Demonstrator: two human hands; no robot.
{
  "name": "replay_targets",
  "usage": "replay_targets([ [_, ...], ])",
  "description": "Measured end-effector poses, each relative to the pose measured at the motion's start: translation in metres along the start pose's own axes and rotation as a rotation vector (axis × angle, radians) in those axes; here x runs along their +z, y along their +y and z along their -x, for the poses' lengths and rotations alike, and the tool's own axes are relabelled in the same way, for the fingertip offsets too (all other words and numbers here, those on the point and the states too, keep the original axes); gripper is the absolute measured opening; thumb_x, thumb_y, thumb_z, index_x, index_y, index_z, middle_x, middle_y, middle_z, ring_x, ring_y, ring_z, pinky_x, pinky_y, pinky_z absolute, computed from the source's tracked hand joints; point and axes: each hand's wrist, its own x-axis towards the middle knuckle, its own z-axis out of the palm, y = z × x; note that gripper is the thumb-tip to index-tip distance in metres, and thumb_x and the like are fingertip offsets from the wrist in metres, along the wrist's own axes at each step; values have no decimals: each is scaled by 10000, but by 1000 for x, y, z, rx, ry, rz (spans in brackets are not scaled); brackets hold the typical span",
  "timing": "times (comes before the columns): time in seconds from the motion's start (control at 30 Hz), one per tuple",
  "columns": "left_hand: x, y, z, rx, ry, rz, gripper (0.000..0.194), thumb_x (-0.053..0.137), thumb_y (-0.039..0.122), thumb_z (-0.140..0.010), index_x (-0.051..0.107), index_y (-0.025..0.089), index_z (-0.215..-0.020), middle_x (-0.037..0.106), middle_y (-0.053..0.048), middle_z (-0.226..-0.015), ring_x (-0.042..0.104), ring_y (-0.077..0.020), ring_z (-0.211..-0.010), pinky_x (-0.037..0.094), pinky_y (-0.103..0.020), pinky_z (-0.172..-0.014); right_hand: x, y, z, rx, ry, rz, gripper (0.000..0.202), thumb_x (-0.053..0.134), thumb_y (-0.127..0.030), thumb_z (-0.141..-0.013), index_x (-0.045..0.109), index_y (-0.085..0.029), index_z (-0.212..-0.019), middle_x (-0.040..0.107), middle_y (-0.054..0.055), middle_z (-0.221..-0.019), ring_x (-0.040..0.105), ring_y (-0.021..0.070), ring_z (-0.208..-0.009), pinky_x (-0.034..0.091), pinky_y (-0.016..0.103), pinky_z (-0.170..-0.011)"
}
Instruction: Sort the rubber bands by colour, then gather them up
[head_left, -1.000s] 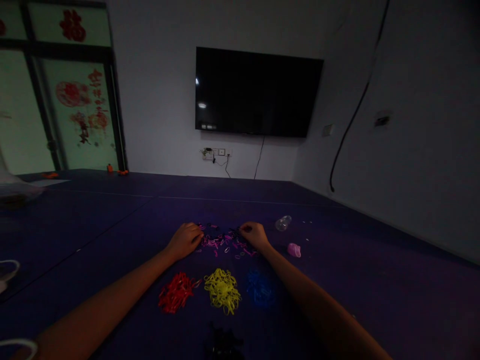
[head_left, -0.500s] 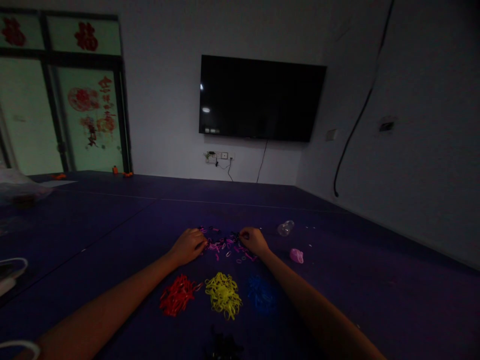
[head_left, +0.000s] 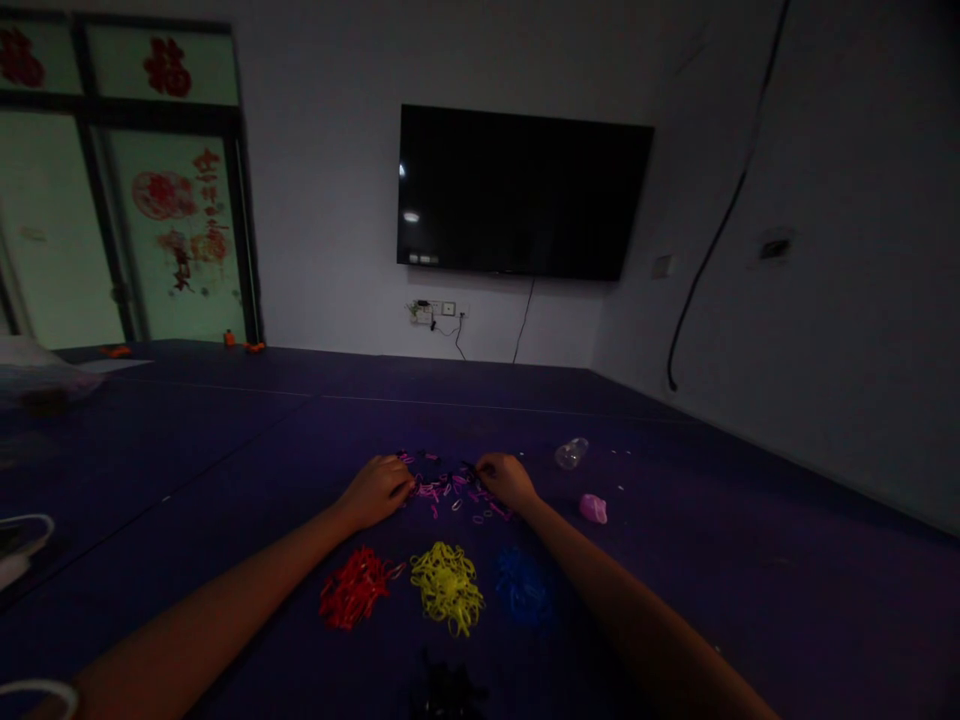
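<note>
lightly pinch mixed bands [head_left: 450,486] singly between left hand [head_left: 379,492] and right hand [head_left: 508,482]; whether either grasps one, i cannot tell.

Two bare forearms, left forearm [head_left: 247,582] and right forearm [head_left: 622,592], stretched forward and slanting inward, left hand [head_left: 380,491] low with fingers [head_left: 406,488] curled — right hand [head_left: 508,482] turned inward, fingertips drawn together, hands apart.

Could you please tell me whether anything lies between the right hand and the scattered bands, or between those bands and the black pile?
Nothing visible separates the right hand from the scattered bands beside it. Between those bands and the black pile, the yellow pile lies directly in line.
</note>
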Motion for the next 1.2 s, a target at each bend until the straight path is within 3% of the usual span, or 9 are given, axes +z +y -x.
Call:
replay_targets([
  [0.47, 1, 0, 0, 7, 1, 6, 188, 448, 175, -872, 606, 186, -770, 638, -34, -790, 566, -185, -804, 379, -310, -703, 0, 4, 1, 86, 170, -93, 216, 515, -104, -687, 700, -183, -766, 707, 35, -770, 643, 162, -729, 465, 223, -668],
  [0.8, 0, 0, 0, 12, -2, 12, 227, 428, 227, -893, 604, 184, -757, 629, -40, -782, 561, -181, -791, 385, -303, -699, -3, -2, 2, 91, 32, 28, 261, 497, -127, -744, 713, -214, -862, 714, 34, -857, 644, 162, -789, 450, 218, -692],
  [1.2, -1, 3, -1, -6, -19, -4, 210, 429, 203, -885, 593, 183, -756, 626, -38, -787, 561, -184, -803, 372, -302, -701, -2, 2, 1, 100, 25, -52, 168, 565, -206, -754, 710, -210, -837, 717, 35, -847, 653, 164, -784, 460, 225, -670],
])
